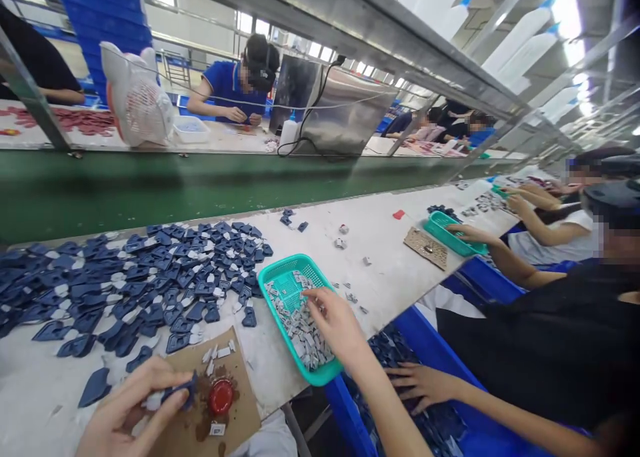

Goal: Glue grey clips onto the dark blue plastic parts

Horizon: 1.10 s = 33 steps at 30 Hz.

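My left hand [135, 404] pinches a dark blue piece [179, 392] with a white part above the cardboard sheet [240, 370] at the bottom left. My right hand [333, 317] reaches into the green basket [323, 377], which holds many small grey-white pieces [305, 337]. Its thumb and index finger are close together over the pieces; whether anything is between them is too small to tell. On the cardboard sit a red round cap [221, 397], several white strips [219, 354] and a small white tag [217, 429], with brown stains around the cap.
Many dark blue pieces [195, 264] cover the table's left side. A blue bin [350, 410] stands below the table edge, with a co-worker's hand [425, 384] in it. Another green basket [440, 230] lies farther right beside cardboard [425, 249]. A metal frame [380, 44] crosses above.
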Motion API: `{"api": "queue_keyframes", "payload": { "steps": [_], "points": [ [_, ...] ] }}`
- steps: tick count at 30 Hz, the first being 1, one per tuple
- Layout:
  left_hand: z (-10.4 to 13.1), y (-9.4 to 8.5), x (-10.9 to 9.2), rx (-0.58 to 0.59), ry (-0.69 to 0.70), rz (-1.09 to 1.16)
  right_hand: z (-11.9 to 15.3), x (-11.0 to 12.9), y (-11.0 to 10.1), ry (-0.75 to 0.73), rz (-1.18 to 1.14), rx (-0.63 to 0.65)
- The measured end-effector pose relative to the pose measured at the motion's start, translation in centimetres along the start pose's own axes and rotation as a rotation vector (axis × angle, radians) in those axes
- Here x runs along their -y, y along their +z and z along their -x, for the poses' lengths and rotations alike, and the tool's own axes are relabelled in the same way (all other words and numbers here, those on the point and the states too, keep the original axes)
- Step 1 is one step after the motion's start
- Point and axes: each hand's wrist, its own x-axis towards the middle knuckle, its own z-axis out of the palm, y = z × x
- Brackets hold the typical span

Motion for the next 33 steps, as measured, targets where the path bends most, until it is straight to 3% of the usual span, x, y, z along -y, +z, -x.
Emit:
{"api": "queue_keyframes", "payload": {
  "steps": [4,7,9,11,15,18,21,27,30,33],
  "points": [
    [-3.1,-2.3,-0.5,-0.008,0.028,-0.143,-3.0,-2.2,-0.2,-0.108,0.158,0.115],
    [-6.8,-3.4,-2.6,-0.078,-0.074,-0.273,-4.0,-2.5,0.2,-0.181,0.256,0.18],
    [-10.0,-3.6,-4.0,-0.11,-0.103,-0.35,-4.4,-2.7,0.5,-0.227,0.307,0.2],
    [-13.9,-3.6,-4.7,-0.114,-0.05,-0.459,-4.6,-3.0,0.6,-0.281,0.347,0.213],
    [-22.7,-2.7,-4.4,-0.072,0.001,-0.646,-4.9,-3.5,0.6,-0.378,0.42,0.224],
    [-28.5,-1.4,-3.2,-0.054,-0.017,-0.728,-5.3,-3.6,0.7,-0.445,0.452,0.223],
    [-32.5,-0.1,-2.1,0.004,-0.04,-0.826,-5.6,-3.4,0.9,-0.519,0.452,0.237],
    [-35.5,3.0,-1.5,0.037,0.024,-1.012,-5.2,-3.8,1.2,-0.553,0.422,0.259],
    [-35.8,6.7,-2.4,0.104,0.162,-1.029,-4.8,-4.3,0.9,-0.524,0.383,0.261],
    [-35.9,12.2,-3.6,0.29,0.29,-0.983,-4.5,-4.2,0.7,-0.475,0.345,0.25]
  ]
}}
